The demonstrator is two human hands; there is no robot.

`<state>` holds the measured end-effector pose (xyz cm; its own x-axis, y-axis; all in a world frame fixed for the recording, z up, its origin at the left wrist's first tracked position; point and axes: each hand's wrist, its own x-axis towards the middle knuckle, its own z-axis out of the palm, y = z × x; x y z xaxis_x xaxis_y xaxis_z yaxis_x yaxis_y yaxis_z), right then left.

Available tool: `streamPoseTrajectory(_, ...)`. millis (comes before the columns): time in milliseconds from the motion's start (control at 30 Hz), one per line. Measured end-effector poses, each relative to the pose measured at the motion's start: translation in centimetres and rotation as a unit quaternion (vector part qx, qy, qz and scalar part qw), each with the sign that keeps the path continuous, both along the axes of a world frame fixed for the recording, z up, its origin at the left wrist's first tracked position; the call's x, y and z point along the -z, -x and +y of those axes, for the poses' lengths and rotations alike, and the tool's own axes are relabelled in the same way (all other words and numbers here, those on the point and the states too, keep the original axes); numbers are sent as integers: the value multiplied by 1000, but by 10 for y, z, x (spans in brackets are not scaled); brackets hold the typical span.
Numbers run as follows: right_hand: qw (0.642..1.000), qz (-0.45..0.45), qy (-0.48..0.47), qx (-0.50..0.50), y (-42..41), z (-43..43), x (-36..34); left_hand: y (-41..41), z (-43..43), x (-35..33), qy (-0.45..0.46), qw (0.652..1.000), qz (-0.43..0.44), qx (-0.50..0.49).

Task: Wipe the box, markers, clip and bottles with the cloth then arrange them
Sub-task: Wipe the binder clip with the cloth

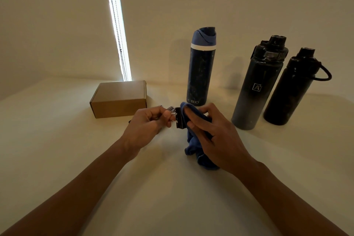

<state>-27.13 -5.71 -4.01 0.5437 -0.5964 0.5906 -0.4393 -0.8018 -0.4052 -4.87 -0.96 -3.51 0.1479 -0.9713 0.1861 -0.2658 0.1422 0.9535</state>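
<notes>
My left hand (148, 123) pinches the wire handles of a black binder clip (179, 119) above the table. My right hand (212, 136) grips a blue cloth (193, 145) and presses a fold of it against the clip's black body. A closed cardboard box (119, 98) lies behind my left hand. Three bottles stand upright at the back right: a navy one with a blue lid (200, 71), a dark one with a square logo (258, 86), and a black one with a loop strap (289, 90). A dark tip, maybe a marker, shows left of my left hand.
Everything sits on a pale table (172, 197) against a plain wall. A bright strip of light with a bead chain (117, 30) runs down the wall behind the box.
</notes>
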Motion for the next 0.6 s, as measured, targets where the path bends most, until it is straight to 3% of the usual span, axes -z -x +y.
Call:
streamPoseTrajectory(133, 999, 38, 6, -7, 0, 5, 6, -2, 1, -6, -13, 997, 67, -41)
streamPoseTrajectory(333, 999, 36, 26, -7, 6, -1, 2, -5, 0, -8, -5, 995, 63, -77)
streamPoseTrajectory(467, 998, -44, -39, 2, 9, -16, 2, -3, -1, -3, -40, 999, 3, -36)
streamPoseTrajectory(600, 999, 4, -11, 37, 13, -13, -2, 0, -1, -1, -61, 998, 5, 15)
